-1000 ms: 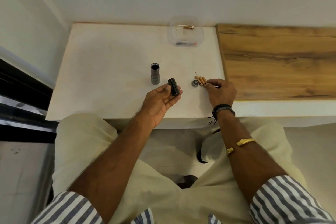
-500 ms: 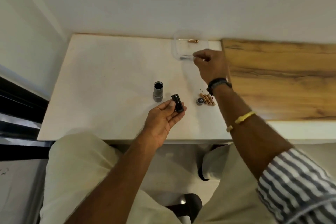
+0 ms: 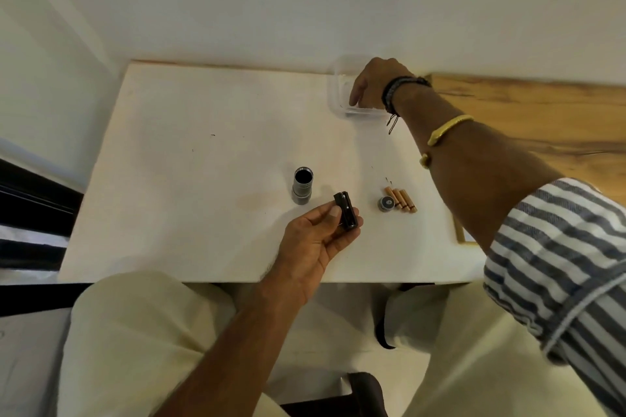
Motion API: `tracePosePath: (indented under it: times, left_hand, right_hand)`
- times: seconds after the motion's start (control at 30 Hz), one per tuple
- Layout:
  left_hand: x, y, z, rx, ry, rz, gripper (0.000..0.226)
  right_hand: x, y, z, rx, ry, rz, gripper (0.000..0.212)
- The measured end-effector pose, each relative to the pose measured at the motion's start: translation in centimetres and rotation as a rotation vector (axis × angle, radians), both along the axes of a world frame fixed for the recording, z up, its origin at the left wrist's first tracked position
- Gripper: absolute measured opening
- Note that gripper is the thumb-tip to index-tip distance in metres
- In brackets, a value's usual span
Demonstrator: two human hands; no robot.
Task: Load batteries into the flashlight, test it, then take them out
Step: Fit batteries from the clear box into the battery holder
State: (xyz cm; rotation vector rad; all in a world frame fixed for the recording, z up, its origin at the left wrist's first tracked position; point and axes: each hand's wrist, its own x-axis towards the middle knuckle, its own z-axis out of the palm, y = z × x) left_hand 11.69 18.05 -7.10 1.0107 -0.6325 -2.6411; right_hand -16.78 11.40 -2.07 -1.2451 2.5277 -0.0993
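Note:
The grey flashlight body (image 3: 302, 187) stands upright on the white table, its open end up. My left hand (image 3: 316, 240) holds the black battery holder (image 3: 346, 211) between thumb and fingers, just above the table's front part. Three copper-coloured batteries (image 3: 401, 199) lie side by side to the right, with the round tail cap (image 3: 386, 203) touching them. My right hand (image 3: 377, 85) reaches down into the clear plastic box (image 3: 335, 95) at the back; its fingertips are inside the box and I cannot see whether they hold anything.
A wooden counter (image 3: 542, 118) adjoins the table on the right. The white wall stands right behind the box. My knees in cream trousers sit under the table's front edge (image 3: 203, 281).
My right hand left the batteries, reached back to the clear box and now dips into it. The left hand keeps the black holder in about the same place.

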Motion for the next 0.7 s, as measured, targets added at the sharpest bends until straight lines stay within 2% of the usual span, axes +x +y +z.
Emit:
tracePosePath:
  times: [0.27,0.5,0.6,0.7]
  left_hand:
    - [0.2,0.0,0.0,-0.011,0.022,-0.002,0.026]
    - [0.4,0.1,0.3,-0.047,0.008,0.002,0.026]
    - [0.7,0.3,0.7,-0.051,0.014,0.009,0.026]
    - [0.9,0.4,1.1,-0.06,0.021,0.021,0.028]
  right_hand:
    - [0.1,0.9,-0.8,-0.079,0.005,-0.013,0.032]
    - [2.0,3.5,0.8,-0.369,-0.054,-0.102,0.04]
    - [4.4,5.8,1.8,-0.399,-0.045,-0.068,0.036]
    - [7.7,8.8,2.2,-0.481,-0.127,-0.102,0.03]
